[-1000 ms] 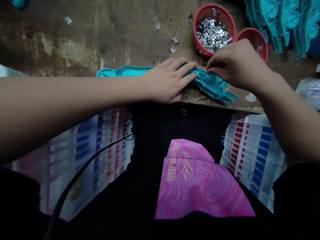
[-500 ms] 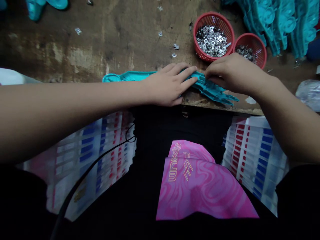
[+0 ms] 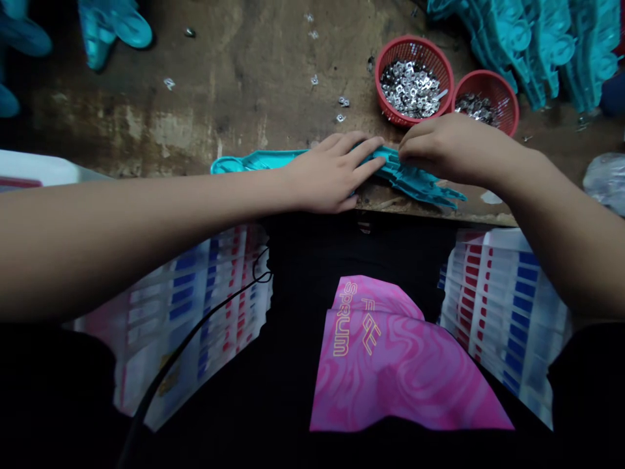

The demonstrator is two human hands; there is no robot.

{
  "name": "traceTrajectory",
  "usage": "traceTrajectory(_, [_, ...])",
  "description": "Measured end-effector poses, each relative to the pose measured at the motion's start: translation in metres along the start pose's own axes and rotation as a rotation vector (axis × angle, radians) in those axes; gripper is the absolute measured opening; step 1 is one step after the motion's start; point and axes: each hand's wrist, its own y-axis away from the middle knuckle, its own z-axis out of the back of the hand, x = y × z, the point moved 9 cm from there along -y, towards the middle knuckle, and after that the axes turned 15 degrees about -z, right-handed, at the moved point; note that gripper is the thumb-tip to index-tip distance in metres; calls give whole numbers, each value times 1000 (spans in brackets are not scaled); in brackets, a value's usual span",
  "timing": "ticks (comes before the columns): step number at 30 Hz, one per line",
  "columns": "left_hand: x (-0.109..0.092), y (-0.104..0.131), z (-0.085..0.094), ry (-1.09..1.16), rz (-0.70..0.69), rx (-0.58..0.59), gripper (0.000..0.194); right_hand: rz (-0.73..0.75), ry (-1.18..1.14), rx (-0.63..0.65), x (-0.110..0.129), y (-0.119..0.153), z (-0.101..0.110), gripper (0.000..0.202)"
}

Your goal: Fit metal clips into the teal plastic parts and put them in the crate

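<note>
A long teal plastic part (image 3: 271,159) lies along the front edge of the wooden table. My left hand (image 3: 336,170) rests flat over its middle, fingers spread, pressing on it from above. Near the part's right half, my right hand (image 3: 439,144) is closed with fingers pinched together at its surface; whatever they hold, if anything, is hidden. Just behind my right hand stand a red basket (image 3: 382,98) of small shiny metal pieces and a smaller red basket (image 3: 510,107) with darker metal pieces.
More teal plastic parts (image 3: 525,39) are heaped at the back right, others (image 3: 114,29) at the back left. Loose metal pieces (image 3: 344,102) are scattered on the table (image 3: 234,78). A clear plastic bag (image 3: 605,182) lies at the right. A black cable (image 3: 195,329) crosses my lap.
The view has shifted slightly, so the table appears lower and farther right. Both hands keep nearly the same place on the teal part; my right fingers have shifted only slightly.
</note>
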Motion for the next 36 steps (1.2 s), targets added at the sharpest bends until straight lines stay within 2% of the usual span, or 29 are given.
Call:
traceTrajectory(6, [4,1,-4,17,38,52,113,49,202,-52,7,2,-4,36])
traceTrajectory(10, [4,0,-5,-17,34,70,112,109,176,-120,1,0,-14,34])
traceTrajectory(14, [2,-2,-3,-77,42,121,99,150,106,-124,-5,-4,-19,35])
traceTrajectory(17, [1,-3,-3,-105,69,182,96,110,-2,-143,-23,-2,0,44])
traceTrajectory(21, [-2,-5,0,-145,81,206,101,-179,-22,-386,-80,12,54,58])
traceTrajectory(23, [-3,-5,1,-161,85,206,102,-245,16,-418,-103,18,63,54])
traceTrajectory(25, [-3,-4,0,-166,89,202,102,-235,31,-360,-117,14,53,39])
traceTrajectory(28, [-1,-3,-1,-155,96,182,104,-180,-11,-305,-123,1,23,9])
traceTrajectory(32, [3,-3,-2,-137,86,136,109,-236,-73,-369,-115,-14,-7,23])
traceTrajectory(36, [6,-3,-3,-142,56,93,103,-347,-123,-373,-100,-12,-12,16])
